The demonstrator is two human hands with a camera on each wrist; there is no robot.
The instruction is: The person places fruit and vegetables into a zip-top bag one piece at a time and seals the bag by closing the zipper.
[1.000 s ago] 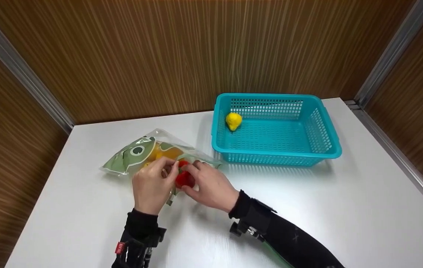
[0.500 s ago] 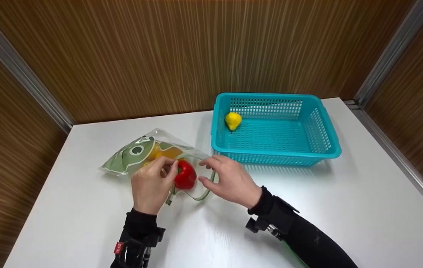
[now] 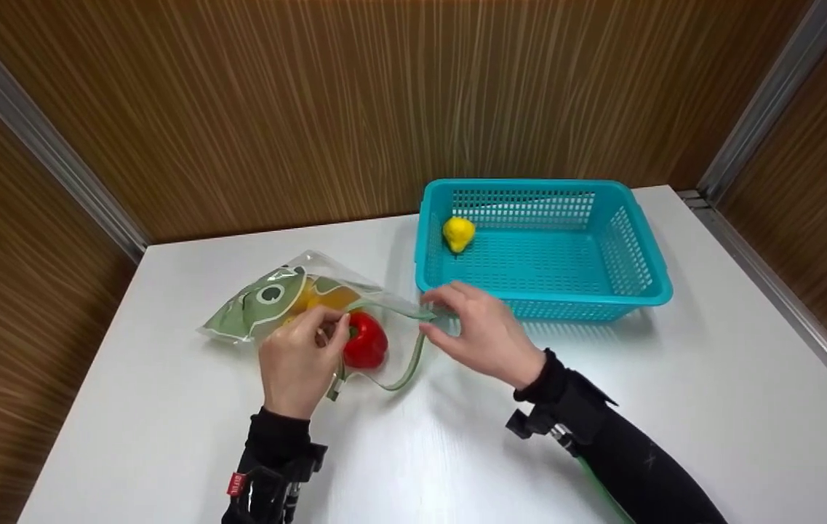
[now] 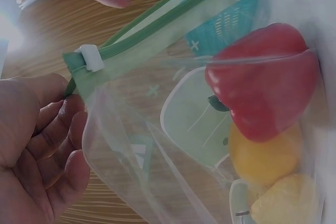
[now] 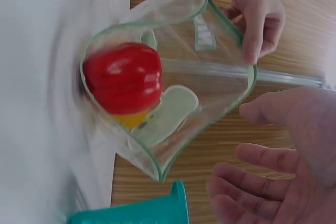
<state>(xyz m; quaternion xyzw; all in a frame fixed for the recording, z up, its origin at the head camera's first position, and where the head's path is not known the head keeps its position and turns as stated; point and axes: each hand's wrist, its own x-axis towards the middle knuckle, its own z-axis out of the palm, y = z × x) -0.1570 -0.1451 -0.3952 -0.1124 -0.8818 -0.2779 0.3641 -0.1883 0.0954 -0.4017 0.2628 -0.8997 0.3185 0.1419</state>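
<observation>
A clear zip bag printed with a green frog lies on the white table, its mouth wide. A red bell pepper sits just inside the mouth, with yellow and orange pieces behind it. My left hand pinches the near rim of the bag beside the white slider. My right hand hovers at the far end of the green zip rim, its fingers spread and relaxed; it holds nothing. A teal basket stands just beyond it.
The basket holds one yellow fruit in its back left corner. Wood-panelled walls close in behind and on both sides. The bag lies left of the basket, and white tabletop stretches in front of both.
My right hand has let go of the pepper and drawn away to the right. The bag's mouth now gapes and the pepper shows in full. My left hand has stayed put.
</observation>
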